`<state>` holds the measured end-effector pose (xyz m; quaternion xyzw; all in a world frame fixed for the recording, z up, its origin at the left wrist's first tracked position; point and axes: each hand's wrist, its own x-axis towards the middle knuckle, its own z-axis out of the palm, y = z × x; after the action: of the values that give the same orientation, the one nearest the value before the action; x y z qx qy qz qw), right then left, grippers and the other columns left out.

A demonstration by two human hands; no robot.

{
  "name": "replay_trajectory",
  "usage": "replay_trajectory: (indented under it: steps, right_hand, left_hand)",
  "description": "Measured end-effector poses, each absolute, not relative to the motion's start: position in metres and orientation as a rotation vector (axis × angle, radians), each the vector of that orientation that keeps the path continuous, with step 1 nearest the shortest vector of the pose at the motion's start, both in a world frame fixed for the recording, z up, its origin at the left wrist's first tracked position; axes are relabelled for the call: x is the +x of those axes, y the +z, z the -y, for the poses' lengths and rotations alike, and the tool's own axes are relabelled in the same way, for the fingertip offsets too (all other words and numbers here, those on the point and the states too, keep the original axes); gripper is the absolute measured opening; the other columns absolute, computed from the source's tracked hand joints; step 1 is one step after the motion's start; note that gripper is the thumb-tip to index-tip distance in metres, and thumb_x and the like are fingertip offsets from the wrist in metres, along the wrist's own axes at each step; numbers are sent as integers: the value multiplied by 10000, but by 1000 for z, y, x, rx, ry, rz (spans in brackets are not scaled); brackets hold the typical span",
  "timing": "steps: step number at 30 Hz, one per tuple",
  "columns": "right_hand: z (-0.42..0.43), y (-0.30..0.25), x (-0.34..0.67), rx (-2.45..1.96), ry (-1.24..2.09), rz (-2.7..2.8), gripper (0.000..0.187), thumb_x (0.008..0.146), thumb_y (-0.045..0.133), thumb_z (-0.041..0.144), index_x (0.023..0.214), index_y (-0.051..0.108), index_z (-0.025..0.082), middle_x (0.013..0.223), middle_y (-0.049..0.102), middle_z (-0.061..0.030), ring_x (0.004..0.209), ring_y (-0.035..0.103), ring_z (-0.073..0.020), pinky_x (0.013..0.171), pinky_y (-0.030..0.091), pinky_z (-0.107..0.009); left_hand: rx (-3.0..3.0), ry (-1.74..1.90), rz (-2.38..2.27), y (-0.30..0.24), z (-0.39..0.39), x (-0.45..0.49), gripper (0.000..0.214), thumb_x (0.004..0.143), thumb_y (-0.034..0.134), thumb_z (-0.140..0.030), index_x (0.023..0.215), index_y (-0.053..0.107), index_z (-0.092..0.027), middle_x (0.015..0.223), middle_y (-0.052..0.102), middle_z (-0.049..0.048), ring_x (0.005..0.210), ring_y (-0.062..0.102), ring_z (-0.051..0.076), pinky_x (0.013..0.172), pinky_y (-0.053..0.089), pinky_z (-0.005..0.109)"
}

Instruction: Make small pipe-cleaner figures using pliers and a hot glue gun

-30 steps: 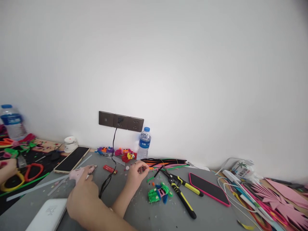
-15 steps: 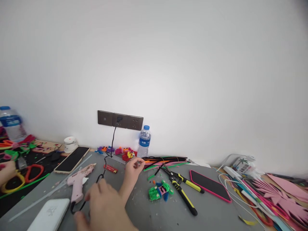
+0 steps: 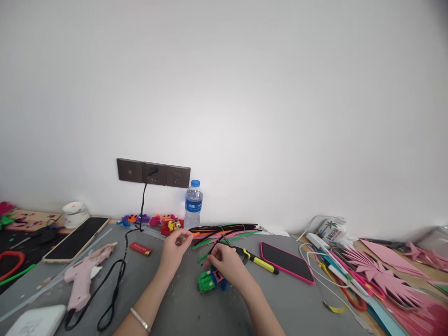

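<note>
"So, what sits furthest left on the bench [image 3: 189, 315]?"

"A white device [image 3: 38, 322] cut off by the edge, with a pale-cased phone [image 3: 79, 239] behind it and a white cup [image 3: 75, 215] near the wall. Next is a pink glue gun [image 3: 80, 280], lying on its side, its black cord [image 3: 142, 203] looping up to a wall socket [image 3: 154, 172]. Right of that cord lies a red lighter [image 3: 140, 249]."

"And the hands?"

"The left hand [image 3: 177, 245] comes first, just in front of a water bottle [image 3: 193, 210]. Thumb and finger are brought together, an orange bit [image 3: 196, 234] showing right at the tips. I can't tell whether it's pinched or lies behind them."

"Where's the green figure [image 3: 207, 281]?"

"Between the two hands, lower than the left one and apart from it. The right hand [image 3: 227, 261] is over its right side, hiding part of it."

"Gripping it?"

"Can't tell. The fingers are curled, and their contact is hidden."

"Further right?"

"Yellow-handled pliers [image 3: 262, 264], partly behind the right hand, then a phone in a pink case [image 3: 287, 262], and finally cut pink paper [image 3: 373, 275]."
</note>
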<state>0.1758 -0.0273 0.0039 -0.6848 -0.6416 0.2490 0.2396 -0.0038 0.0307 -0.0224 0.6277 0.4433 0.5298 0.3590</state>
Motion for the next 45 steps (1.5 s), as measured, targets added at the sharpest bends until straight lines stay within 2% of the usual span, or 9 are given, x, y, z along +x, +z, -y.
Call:
replay_trajectory:
  steps: [7, 20, 25, 36, 40, 45]
  right_hand:
    - [31, -8, 169, -1911, 469, 1873, 101, 721, 675, 106, 692, 668, 203, 796, 697, -25, 855, 613, -219, 733, 348, -292]
    - [27, -2, 169, -1908, 586, 1751, 130, 759, 631, 147, 663, 696, 205, 745, 711, -11, 743, 628, -176, 679, 374, -247]
    - [25, -2, 164, -1993, 499, 1798, 85, 734, 659, 141, 694, 704, 200, 785, 719, -24, 823, 628, -195, 720, 345, -266]
    - [24, -10, 164, -1932, 456, 1873, 175, 797, 548, 94, 707, 670, 181, 860, 713, -70, 903, 620, -229, 808, 346, -324]
    - [24, -9, 177, -1845, 553, 1768, 168, 805, 517, 116, 723, 640, 197, 784, 676, -29, 779, 609, -190, 721, 380, -274]
    - [25, -6, 193, -1631, 586, 1579, 146, 850, 486, 230, 733, 567, 199, 669, 552, 0, 612, 507, -168, 582, 367, -246]
  left_hand:
    - [1735, 1329, -1121, -23, -26, 0, 187, 773, 609, -361, 710, 648, -190, 679, 618, 5, 574, 483, 137, 543, 400, 228]
    - [1791, 1307, -1143, -22, -24, 2, 162, 756, 604, -344, 693, 644, -200, 657, 602, -1, 567, 485, 139, 541, 390, 232]
    - [1802, 1316, -1128, -22, -22, 4, 153, 749, 601, -337, 694, 638, -199, 653, 599, -5, 555, 495, 137, 535, 398, 231]
    - [1824, 1304, -1108, -21, -20, 5, 147, 769, 604, -319, 699, 640, -196, 675, 612, -1, 561, 507, 133, 525, 415, 226]
    - [1832, 1295, -1114, -21, -20, 4, 151, 773, 606, -323, 699, 646, -197, 677, 611, 0, 559, 504, 132, 519, 416, 225]
    - [1862, 1234, -1106, -21, -20, 6, 151, 778, 597, -317, 706, 654, -197, 700, 640, 9, 558, 507, 133, 520, 404, 227]
